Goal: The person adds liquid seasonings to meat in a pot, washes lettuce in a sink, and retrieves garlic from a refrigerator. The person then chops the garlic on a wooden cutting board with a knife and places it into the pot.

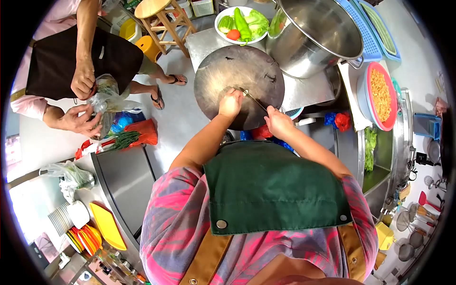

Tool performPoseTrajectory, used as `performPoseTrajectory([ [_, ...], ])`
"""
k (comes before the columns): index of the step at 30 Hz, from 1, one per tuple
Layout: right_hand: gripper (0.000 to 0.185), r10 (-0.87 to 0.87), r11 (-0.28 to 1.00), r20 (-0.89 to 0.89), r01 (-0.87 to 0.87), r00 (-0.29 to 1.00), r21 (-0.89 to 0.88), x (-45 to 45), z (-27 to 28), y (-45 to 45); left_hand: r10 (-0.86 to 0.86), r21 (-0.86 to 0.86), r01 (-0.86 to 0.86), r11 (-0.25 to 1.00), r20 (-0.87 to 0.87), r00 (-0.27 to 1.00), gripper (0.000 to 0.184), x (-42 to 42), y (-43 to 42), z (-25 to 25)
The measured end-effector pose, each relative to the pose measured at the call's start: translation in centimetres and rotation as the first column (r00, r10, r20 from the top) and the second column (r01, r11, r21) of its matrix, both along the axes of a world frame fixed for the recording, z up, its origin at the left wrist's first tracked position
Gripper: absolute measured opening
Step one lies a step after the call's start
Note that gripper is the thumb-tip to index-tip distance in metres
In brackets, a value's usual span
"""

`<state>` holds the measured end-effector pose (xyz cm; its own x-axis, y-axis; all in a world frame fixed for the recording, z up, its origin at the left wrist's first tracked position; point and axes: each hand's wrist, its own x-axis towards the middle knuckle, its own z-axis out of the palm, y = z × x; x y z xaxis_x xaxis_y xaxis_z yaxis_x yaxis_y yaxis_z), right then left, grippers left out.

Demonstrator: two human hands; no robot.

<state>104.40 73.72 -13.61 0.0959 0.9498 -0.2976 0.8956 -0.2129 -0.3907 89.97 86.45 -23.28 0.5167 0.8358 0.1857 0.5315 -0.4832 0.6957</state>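
Observation:
Over a round, dark-stained chopping board [211, 66], my right hand [279, 122] is closed on the handle of a knife [256, 101], whose blade points up and left. My left hand [231, 102] is closed near the blade's tip, its fingers on a small piece that I cannot make out. A white bowl [220, 22] behind the board holds a long green pepper [242, 24], a tomato [233, 34] and leafy greens [257, 23].
Beside the bowl stands a large steel pot [304, 52]. A pink-rimmed basin [394, 102] of orange pieces is at the right, above a sink [380, 178] with greens. At the left, a co-worker's hands [83, 80] handle a plastic bag [110, 100]. A wooden stool [151, 8] stands behind.

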Motion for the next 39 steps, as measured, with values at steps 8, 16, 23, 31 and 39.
performPoseTrajectory([
  [8,0.019,0.008,1.000,-0.014,-0.008,1.000,0.005,-0.3,0.7,0.0,-0.005,-0.007,0.005,1.000,-0.009,1.000,0.007,0.0,0.2,0.2],
  [16,0.018,-0.026,0.998,-0.021,0.027,0.999,0.051,-0.4,1.7,0.1,0.000,-0.055,0.004,0.998,0.059,0.998,0.014,-0.8,-0.1,0.6],
  [23,0.020,0.013,1.000,-0.032,-0.014,0.999,-0.026,-0.2,0.0,0.0,-0.006,-0.074,0.010,0.997,0.050,0.999,0.027,-1.5,-0.3,0.7],
  [31,0.020,-0.042,0.999,-0.074,0.041,0.996,-0.011,0.1,1.4,0.2,-0.048,-0.050,0.055,0.997,0.121,0.991,0.015,-1.9,-0.1,-0.1],
  [39,0.019,0.066,0.998,-0.046,-0.066,0.997,-0.001,-0.4,1.0,0.3,-0.079,0.052,0.071,0.996,0.182,0.980,0.008,-2.4,0.0,-0.2],
])
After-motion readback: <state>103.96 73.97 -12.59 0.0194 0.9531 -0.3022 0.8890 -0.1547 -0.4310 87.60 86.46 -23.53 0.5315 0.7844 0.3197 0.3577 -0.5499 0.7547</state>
